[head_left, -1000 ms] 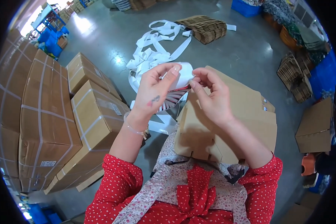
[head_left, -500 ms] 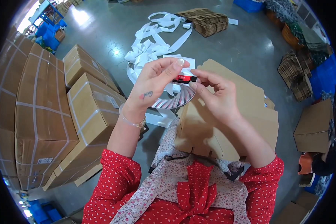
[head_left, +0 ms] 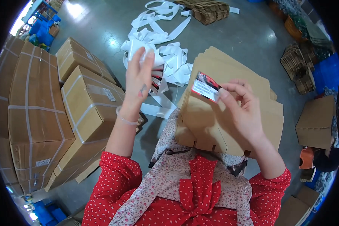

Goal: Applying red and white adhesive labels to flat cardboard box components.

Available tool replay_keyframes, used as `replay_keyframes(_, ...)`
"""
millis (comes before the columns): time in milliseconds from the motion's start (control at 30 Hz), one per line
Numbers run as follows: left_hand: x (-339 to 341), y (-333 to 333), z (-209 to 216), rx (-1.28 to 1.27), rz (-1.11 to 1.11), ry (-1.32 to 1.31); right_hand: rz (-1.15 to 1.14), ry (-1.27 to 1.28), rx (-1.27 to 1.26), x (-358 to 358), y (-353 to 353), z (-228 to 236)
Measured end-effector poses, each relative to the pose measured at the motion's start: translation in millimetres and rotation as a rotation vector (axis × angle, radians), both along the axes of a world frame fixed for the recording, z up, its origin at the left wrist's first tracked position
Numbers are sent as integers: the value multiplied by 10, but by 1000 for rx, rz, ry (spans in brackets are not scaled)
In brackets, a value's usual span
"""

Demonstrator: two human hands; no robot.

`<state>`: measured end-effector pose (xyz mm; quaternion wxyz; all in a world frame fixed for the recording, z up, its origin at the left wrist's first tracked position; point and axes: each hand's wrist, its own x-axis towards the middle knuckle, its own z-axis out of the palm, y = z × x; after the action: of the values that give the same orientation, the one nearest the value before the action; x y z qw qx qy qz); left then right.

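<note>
My right hand pinches a small red, black and white label by one corner, between thumb and fingertips. The label is held tilted above a stack of flat brown cardboard blanks on my lap, apart from the top sheet. Out to the left, my left hand is closed around a roll of labels, partly hidden behind the fingers. White backing strip lies beside and beyond this hand.
Long loops of white strip lie on the floor ahead, near a bundle of folded brown cardboard. Strapped cartons stand close on my left. An open cardboard box and blue bins are at the right.
My hands have moved apart. The label has come away from the roll in my right hand, which has moved right and down; my left hand has shifted left with the roll.
</note>
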<state>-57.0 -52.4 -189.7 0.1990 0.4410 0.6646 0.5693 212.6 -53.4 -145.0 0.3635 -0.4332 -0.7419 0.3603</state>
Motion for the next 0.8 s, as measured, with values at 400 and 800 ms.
replay_keyframes(400,612,-483,-603,-154,-344,217,8,30,-448,97,-41,-354)
replay_keyframes(800,772,-389,-780,-172,-433,201,-155,-667,407,413,131,-343)
